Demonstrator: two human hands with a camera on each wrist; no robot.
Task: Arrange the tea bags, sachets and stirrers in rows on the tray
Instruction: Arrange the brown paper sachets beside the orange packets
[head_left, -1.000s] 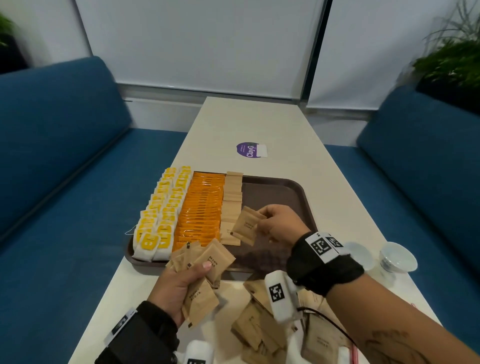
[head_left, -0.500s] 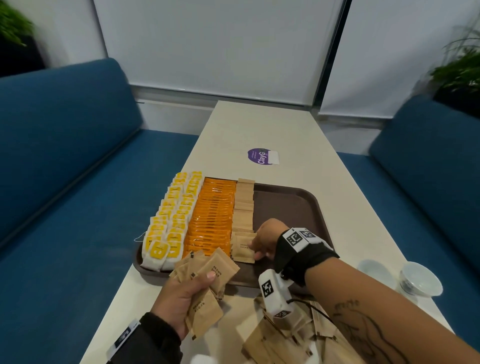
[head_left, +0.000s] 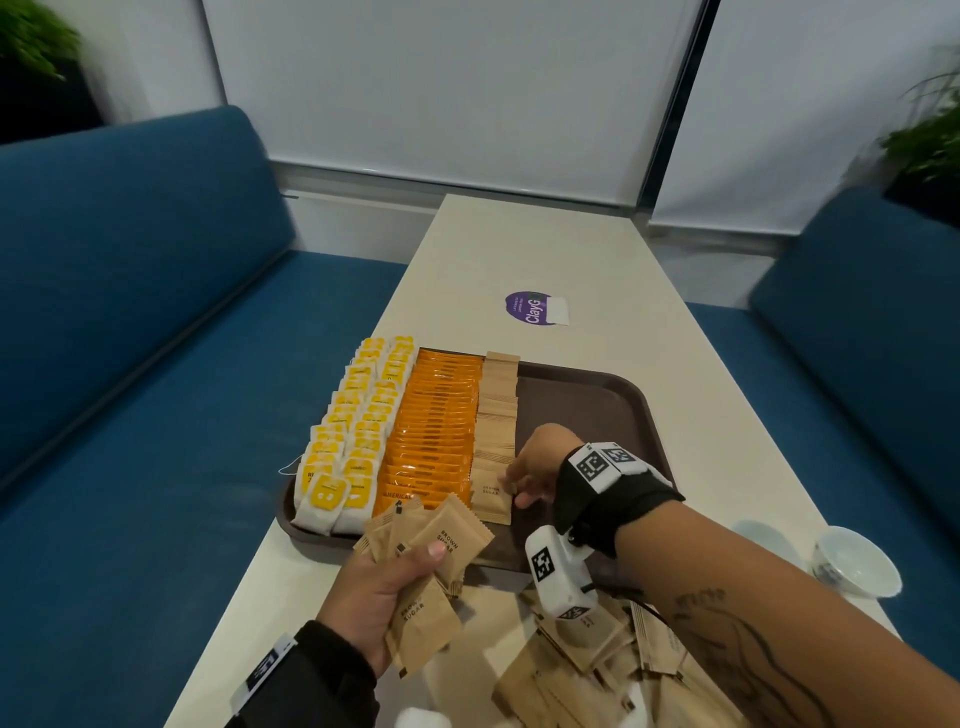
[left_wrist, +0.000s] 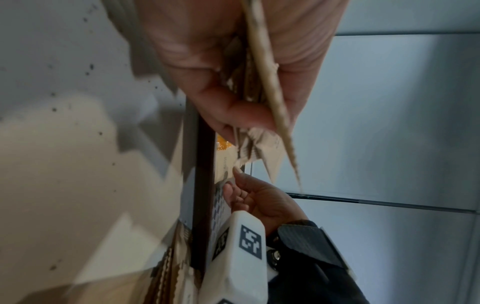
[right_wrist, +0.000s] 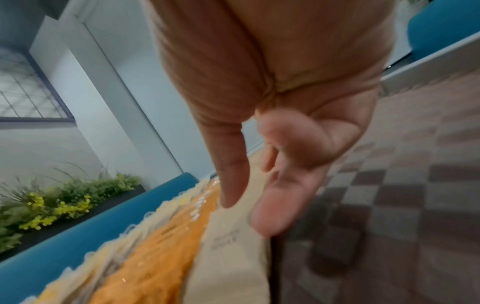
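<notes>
The brown-sugar row is being laid on the dark brown plastic tray (head_left: 613, 395). On it, from nine o'clock toward three, run yellow-tagged white tea bags (head_left: 348, 441), glossy orange sachets (head_left: 436, 431) and tan paper brown-sugar sachets (head_left: 496, 415). The right hand (head_left: 535, 462), fingers loose and straight, rests its fingertips (right_wrist: 262, 222) at the edge of the nearest tan sachet (head_left: 491, 496), seating it at the row's six o'clock end. The left hand (head_left: 379, 592) grips a fan of tan sachets (head_left: 436, 540) just below the tray rim. More lie heaped on the cream surface (head_left: 519, 249) at five o'clock. Next, probably, the right hand draws one sachet from the fan to start a new row toward three o'clock.
</notes>
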